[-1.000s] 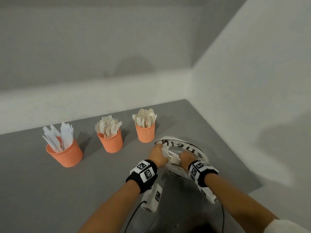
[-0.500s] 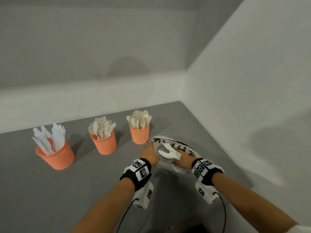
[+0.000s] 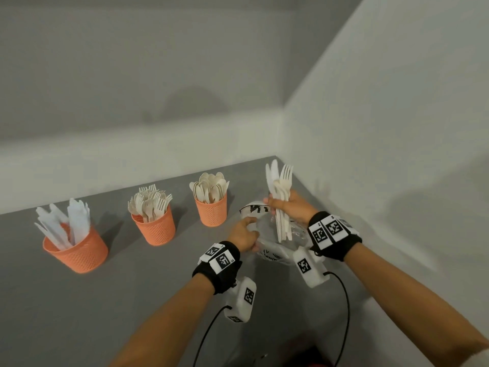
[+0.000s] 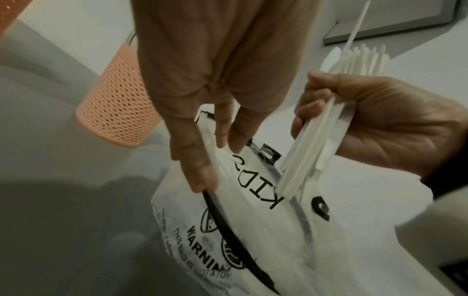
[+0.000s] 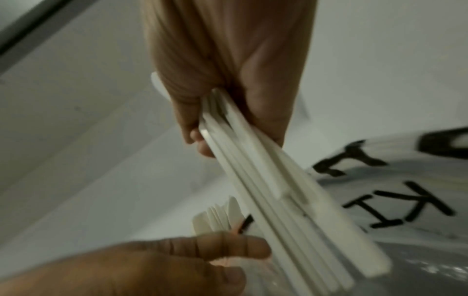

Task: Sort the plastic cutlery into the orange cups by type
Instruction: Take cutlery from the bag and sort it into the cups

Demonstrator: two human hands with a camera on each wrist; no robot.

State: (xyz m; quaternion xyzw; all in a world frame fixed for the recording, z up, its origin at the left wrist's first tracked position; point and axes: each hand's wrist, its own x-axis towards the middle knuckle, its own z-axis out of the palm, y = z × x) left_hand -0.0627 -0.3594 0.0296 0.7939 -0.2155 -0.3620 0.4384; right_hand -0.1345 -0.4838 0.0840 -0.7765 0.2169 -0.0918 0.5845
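My right hand (image 3: 287, 206) grips a bundle of white plastic cutlery (image 3: 280, 197), forks and knives mixed, held upright above a clear plastic bag (image 3: 275, 250) with black print. The handles of the bundle (image 5: 278, 200) point down toward the bag (image 5: 405, 190). My left hand (image 3: 243, 234) pinches the bag's edge (image 4: 210, 160) between thumb and fingers. Three orange mesh cups stand in a row: knives cup (image 3: 76, 247) at left, forks cup (image 3: 154, 225) in the middle, spoons cup (image 3: 211, 210) closest to my hands.
The grey table (image 3: 79, 313) ends at a white wall (image 3: 370, 154) close on the right and another behind the cups. Black cables (image 3: 344, 300) hang from both wrist cameras over the table's near part.
My right hand has lifted the bundle of cutlery up out of the bag and turned it upright. The left hand keeps hold of the bag's edge.
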